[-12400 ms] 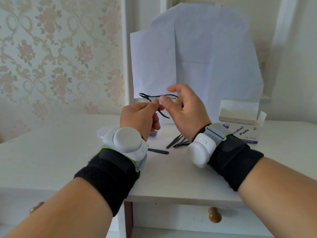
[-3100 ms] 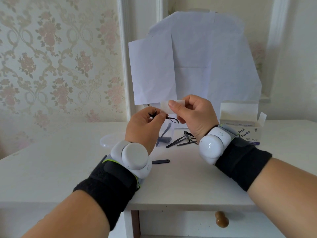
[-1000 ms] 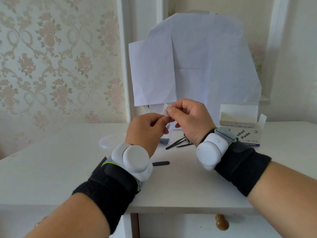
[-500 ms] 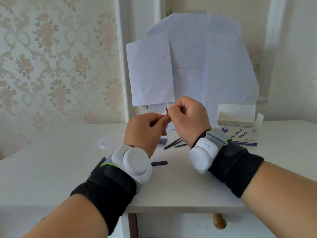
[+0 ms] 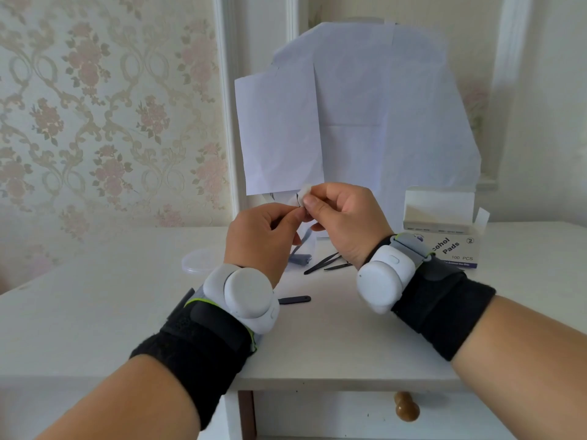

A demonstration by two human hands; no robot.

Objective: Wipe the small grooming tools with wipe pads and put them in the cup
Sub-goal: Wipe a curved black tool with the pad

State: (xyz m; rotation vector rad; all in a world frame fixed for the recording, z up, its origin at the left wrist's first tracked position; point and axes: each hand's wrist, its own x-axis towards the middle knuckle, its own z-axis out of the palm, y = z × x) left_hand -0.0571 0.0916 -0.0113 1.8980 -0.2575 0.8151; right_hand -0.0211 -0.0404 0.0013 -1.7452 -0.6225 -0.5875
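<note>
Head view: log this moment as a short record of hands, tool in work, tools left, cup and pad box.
left hand: pinches the dark tool, mostly hidden
right hand: presses a white wipe pad on the tool
tools left on table: tweezers, flat dark file
cup: clear, behind the hands, holds a tool
pad box: open, at right

Home room, likely a bedroom or dressing corner: floral wallpaper (image 5: 95, 122), white painted trim (image 5: 227, 106), white furniture surface (image 5: 95, 296) with a drawer and wooden knob (image 5: 406, 408). Paper sheets (image 5: 365, 115) taped up behind; box of alcohol pads (image 5: 444, 236) on the surface.
</note>
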